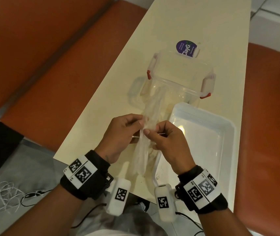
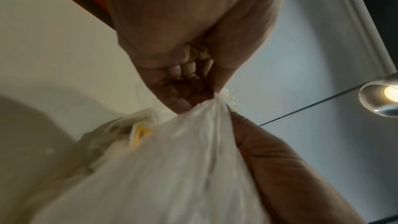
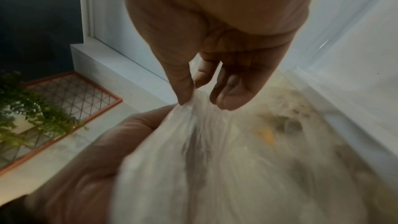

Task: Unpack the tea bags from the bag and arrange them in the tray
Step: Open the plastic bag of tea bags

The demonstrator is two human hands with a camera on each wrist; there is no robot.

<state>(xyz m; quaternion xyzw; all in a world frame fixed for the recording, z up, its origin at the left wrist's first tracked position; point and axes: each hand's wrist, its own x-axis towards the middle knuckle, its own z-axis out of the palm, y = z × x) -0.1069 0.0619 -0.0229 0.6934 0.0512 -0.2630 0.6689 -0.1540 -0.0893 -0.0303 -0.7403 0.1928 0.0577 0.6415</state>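
The tray (image 1: 227, 126) lies on the table (image 1: 101, 103). Left of the tray, the bag (image 1: 142, 150) hangs between both hands; behind the tray stands a box (image 1: 183, 77), a lid (image 1: 135, 89) left of it

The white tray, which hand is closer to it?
The right hand. It pinches the bag just beside the tray's left rim. The left hand pinches the bag too, on the far side from the tray.

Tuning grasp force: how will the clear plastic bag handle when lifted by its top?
Likely floppy: the plastic bag crumples into folds where left hand and right hand pinch it. Probably light, thin film. Contents may shift and sag.
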